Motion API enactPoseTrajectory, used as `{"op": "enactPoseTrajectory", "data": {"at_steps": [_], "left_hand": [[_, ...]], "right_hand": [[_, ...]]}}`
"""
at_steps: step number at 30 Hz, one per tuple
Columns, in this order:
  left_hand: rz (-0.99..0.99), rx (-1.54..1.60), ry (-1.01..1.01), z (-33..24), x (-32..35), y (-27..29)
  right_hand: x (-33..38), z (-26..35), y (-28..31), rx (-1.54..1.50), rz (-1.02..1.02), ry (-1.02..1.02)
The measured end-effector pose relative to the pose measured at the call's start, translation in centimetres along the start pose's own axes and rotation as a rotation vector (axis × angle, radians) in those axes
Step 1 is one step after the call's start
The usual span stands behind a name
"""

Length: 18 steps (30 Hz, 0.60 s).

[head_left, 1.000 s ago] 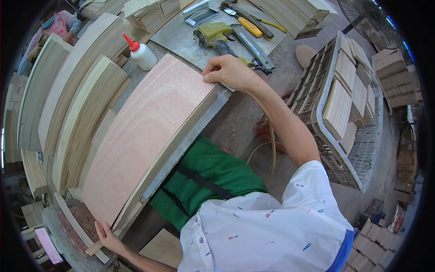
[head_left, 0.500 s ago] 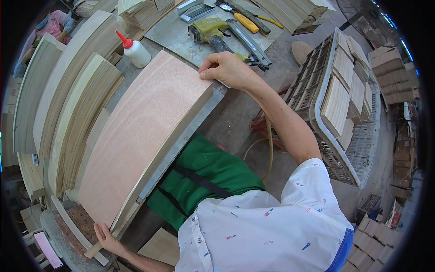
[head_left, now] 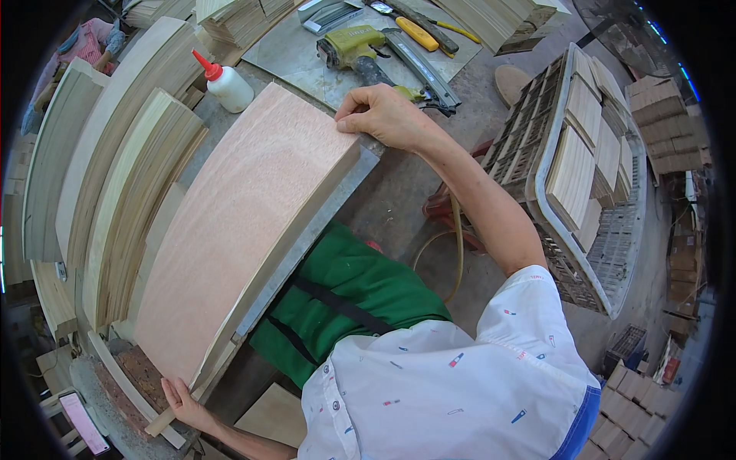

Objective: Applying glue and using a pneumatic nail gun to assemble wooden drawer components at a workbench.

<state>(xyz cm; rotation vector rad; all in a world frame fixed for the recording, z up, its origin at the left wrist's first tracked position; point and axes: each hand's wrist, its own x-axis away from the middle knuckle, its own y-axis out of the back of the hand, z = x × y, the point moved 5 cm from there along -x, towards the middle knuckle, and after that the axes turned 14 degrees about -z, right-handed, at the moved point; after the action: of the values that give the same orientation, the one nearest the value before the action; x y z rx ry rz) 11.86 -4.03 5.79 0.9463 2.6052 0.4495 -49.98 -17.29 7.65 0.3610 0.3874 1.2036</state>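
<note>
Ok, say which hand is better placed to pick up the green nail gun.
Right, probably: the right hand touches the far end of the pink panel, close to the nail gun, while the left hand sits at the near end, much farther away.

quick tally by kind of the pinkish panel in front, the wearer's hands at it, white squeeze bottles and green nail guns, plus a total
Pinkish panel: 1
Hands, left hand and right hand: 2
White squeeze bottle: 1
Green nail gun: 1
Total: 5
</note>
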Motion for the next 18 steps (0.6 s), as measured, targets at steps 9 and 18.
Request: {"op": "enactPoseTrajectory", "data": {"at_steps": [9, 18], "left_hand": [[0.002, -0.002, -0.011, 0.7, -0.5, 0.3], [0.014, -0.053, -0.041, 0.0, -0.1, -0.3]], "right_hand": [[-0.1, -0.1, -0.1, -0.008, 0.002, 0.016], [-0.2, -0.6, 0.0, -0.071, -0.014, -0.001]]}}
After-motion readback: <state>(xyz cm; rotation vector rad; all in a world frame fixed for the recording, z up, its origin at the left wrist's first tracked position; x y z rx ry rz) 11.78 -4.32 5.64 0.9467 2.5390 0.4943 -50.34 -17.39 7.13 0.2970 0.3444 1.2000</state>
